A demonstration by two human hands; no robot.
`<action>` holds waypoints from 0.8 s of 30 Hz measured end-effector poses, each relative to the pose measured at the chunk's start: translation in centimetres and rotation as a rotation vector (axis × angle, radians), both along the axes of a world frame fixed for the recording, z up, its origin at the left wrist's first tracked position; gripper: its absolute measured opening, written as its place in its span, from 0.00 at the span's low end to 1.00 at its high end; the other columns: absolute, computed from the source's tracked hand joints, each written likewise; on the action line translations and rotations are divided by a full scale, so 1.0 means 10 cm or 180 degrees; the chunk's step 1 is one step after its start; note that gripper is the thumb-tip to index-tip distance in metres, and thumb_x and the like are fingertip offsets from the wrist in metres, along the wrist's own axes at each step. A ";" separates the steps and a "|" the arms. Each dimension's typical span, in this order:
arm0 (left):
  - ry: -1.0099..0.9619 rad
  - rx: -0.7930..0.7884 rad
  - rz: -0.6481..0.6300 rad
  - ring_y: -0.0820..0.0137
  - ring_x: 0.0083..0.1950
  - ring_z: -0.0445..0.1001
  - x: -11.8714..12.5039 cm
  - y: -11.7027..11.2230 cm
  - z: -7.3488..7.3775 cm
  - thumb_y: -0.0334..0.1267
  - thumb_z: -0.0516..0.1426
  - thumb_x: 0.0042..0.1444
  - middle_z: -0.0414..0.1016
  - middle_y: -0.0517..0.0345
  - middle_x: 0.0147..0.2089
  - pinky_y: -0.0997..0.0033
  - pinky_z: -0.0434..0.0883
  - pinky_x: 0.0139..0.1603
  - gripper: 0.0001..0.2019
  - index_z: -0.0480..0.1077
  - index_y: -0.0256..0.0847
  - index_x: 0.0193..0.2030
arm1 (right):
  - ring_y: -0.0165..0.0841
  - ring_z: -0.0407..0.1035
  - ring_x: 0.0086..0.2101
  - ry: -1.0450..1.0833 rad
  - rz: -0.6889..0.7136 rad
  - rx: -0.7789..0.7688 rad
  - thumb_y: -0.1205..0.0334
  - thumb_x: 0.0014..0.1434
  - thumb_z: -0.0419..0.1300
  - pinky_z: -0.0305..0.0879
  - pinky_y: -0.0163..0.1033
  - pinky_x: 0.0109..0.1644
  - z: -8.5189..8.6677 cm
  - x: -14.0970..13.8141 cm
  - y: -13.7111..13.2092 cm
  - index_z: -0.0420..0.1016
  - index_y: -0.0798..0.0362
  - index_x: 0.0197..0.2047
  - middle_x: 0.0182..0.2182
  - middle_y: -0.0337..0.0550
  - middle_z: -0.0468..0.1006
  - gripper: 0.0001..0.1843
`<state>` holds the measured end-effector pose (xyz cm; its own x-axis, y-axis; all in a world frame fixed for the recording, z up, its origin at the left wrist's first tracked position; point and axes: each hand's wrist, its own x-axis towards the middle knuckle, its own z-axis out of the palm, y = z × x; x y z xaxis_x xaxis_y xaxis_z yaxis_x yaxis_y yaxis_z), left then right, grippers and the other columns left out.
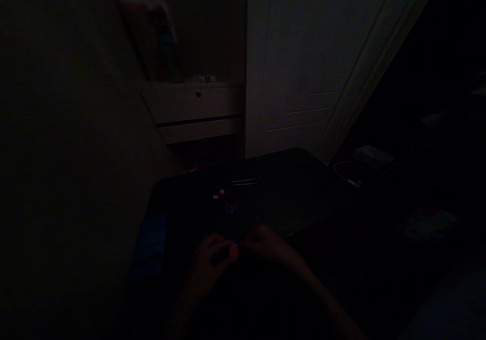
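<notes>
The scene is very dark. Over the near part of a dark table, my left hand (pixel 210 259) pinches a small orange-red piece (pixel 233 252) between thumb and fingers. A bit of green-blue shows at the top of that piece. Just to its right, my right hand (pixel 264 240) has its fingers drawn together. Whatever those fingers hold, if anything, is too dark to make out. Beyond the hands lie two small orange pieces (pixel 215 197) and a cluster of small purple pieces (pixel 230 209).
Two thin, pale sticks (pixel 245 182) lie farther back on the dark table (pixel 296 178). A blue flat item (pixel 150 241) is at the left edge. Behind stand a drawer unit (pixel 197 104) and a pale door panel (pixel 292 77). A white cable (pixel 343 165) runs at the right.
</notes>
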<state>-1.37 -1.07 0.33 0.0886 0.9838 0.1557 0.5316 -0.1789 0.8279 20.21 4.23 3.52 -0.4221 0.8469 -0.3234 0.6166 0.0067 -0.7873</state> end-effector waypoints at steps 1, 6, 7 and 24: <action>-0.0008 -0.0003 -0.0018 0.58 0.47 0.81 0.00 0.00 0.01 0.50 0.68 0.55 0.82 0.52 0.44 0.57 0.78 0.51 0.12 0.86 0.50 0.43 | 0.27 0.62 0.24 -0.0033 0.0003 0.0019 0.64 0.62 0.65 0.51 0.32 0.27 0.01 -0.01 0.01 0.81 0.59 0.27 0.21 0.35 0.72 0.13; -0.0022 0.0004 0.0005 0.58 0.47 0.81 0.02 -0.01 0.01 0.45 0.69 0.55 0.81 0.53 0.44 0.58 0.77 0.50 0.10 0.85 0.49 0.42 | 0.28 0.65 0.26 -0.0114 0.0084 0.0066 0.63 0.61 0.66 0.53 0.33 0.28 0.05 -0.02 0.04 0.84 0.58 0.29 0.23 0.38 0.76 0.11; -0.0021 0.0003 0.0009 0.58 0.47 0.81 0.02 -0.01 0.01 0.44 0.69 0.54 0.81 0.53 0.44 0.58 0.77 0.50 0.09 0.85 0.49 0.42 | 0.28 0.65 0.25 -0.0113 0.0096 0.0065 0.63 0.61 0.66 0.52 0.33 0.28 0.05 -0.02 0.04 0.83 0.58 0.28 0.22 0.37 0.75 0.11; -0.0059 0.0057 0.0006 0.57 0.48 0.81 0.05 -0.02 0.03 0.43 0.69 0.54 0.82 0.54 0.44 0.57 0.77 0.51 0.09 0.85 0.49 0.42 | 0.30 0.69 0.28 -0.0223 0.0154 0.0216 0.61 0.60 0.67 0.53 0.34 0.29 -0.01 -0.09 0.05 0.86 0.57 0.31 0.26 0.41 0.80 0.10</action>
